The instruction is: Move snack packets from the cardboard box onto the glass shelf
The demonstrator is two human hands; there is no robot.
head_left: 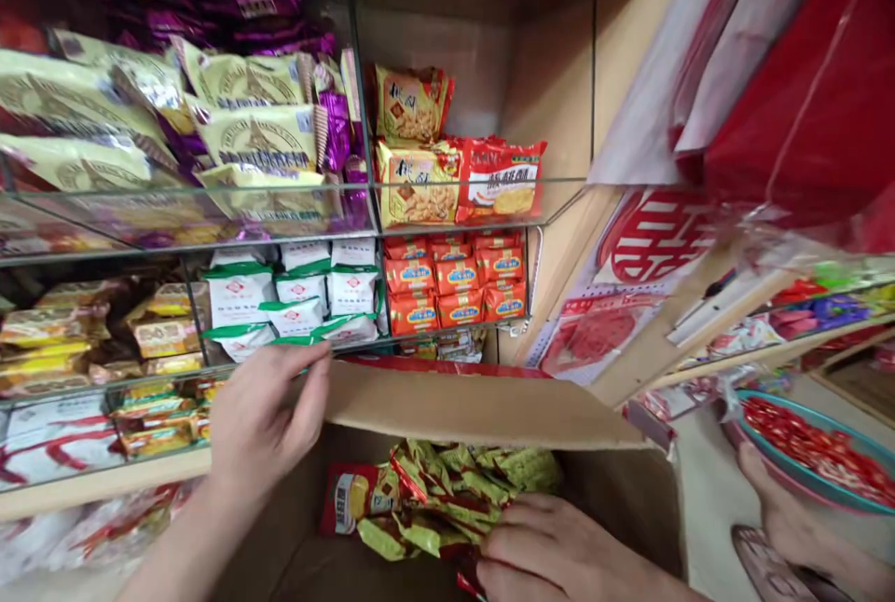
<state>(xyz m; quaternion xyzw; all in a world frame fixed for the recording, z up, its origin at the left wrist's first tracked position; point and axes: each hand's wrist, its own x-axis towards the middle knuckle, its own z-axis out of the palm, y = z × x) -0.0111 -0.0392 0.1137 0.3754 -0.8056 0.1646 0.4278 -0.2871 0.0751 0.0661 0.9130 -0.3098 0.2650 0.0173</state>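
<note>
Head view. A cardboard box [489, 411] was seen open below the shelves, its far flap folded outward toward the shelving. The left hand [262, 416] was laid on the near-left end of that flap, fingers spread and loosely curved, with the fingertips touching the flap's upper edge; nothing was enclosed by its grip. The right hand [552, 551] was lowered inside the box at the bottom edge of the picture, its fingers curled onto a heap of green-and-yellow snack packets [454, 495]; whether a packet was actually pinched in the grip could not be told, since the fingertips were hidden among the wrappers. The heap was lying on the floor of the box, toward its right half, with a red-and-yellow packet [353, 499] just beside it on the left.

Behind the box, glass shelves [280, 243] were shown stocked: pale yellow packets [255, 136] and purple ones above, white-and-green packets [294, 299] and orange packets [454, 290] on the level beneath. To the right, a teal basin [825, 425] filled with small red items was set on the floor, and a bare foot [783, 513] was visible next to it.
</note>
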